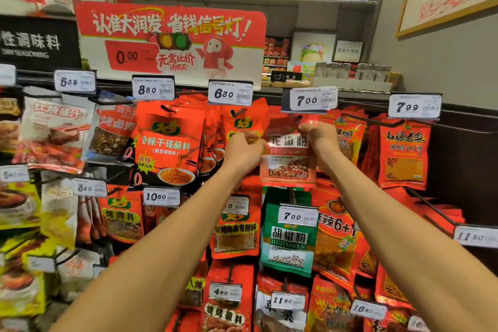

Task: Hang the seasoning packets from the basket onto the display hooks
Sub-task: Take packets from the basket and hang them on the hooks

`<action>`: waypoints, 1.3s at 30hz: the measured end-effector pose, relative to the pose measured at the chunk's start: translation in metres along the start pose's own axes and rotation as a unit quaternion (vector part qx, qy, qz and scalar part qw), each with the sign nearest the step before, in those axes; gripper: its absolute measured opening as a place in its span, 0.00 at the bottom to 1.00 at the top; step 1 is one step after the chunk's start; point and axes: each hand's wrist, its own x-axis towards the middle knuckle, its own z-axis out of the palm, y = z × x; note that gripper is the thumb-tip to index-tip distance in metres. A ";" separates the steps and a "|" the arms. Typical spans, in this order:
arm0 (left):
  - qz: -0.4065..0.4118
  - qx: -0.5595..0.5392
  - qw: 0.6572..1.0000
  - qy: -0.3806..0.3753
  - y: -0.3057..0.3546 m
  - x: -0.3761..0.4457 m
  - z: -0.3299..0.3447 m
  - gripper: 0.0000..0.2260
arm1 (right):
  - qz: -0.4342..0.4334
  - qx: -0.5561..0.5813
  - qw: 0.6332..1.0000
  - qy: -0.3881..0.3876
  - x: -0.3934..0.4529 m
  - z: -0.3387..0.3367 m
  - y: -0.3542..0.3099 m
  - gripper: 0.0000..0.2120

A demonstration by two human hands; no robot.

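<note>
The held packet (289,159) is red with a white label band, the packet below (289,240) green and white, the price tags (230,93) white with black digits.

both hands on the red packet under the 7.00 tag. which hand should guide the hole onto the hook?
Right, probably. The right hand pinches the red packet at its top right corner, just below the 7.00 tag where the hook should be. The left hand grips the left edge lower down, better for steadying.
</note>
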 end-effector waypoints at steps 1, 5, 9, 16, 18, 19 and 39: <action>0.004 -0.011 1.000 -0.009 0.000 0.001 0.001 0.05 | -0.006 0.012 1.000 -0.007 -0.005 -0.004 0.006 0.06; 0.051 0.047 0.998 -0.002 0.010 0.012 0.018 0.24 | -0.069 0.046 0.997 -0.002 -0.016 -0.013 0.014 0.14; 0.027 0.021 0.997 0.070 0.008 0.036 0.042 0.13 | -0.107 -0.020 0.994 0.023 0.003 -0.010 0.008 0.12; 0.002 0.011 0.993 0.114 -0.004 0.104 0.068 0.15 | -0.062 -0.123 0.987 0.079 0.076 0.014 0.019 0.15; -0.023 0.055 0.992 0.109 -0.005 0.119 0.070 0.11 | -0.028 -0.171 0.981 0.087 0.094 0.020 0.017 0.23; -0.036 0.084 0.991 0.101 -0.005 0.124 0.070 0.09 | -0.009 -0.190 0.978 0.090 0.102 0.022 0.016 0.26; -0.047 -0.082 0.990 -0.104 -0.010 -0.098 -0.017 0.08 | -0.014 0.079 0.997 -0.008 -0.147 -0.097 0.057 0.13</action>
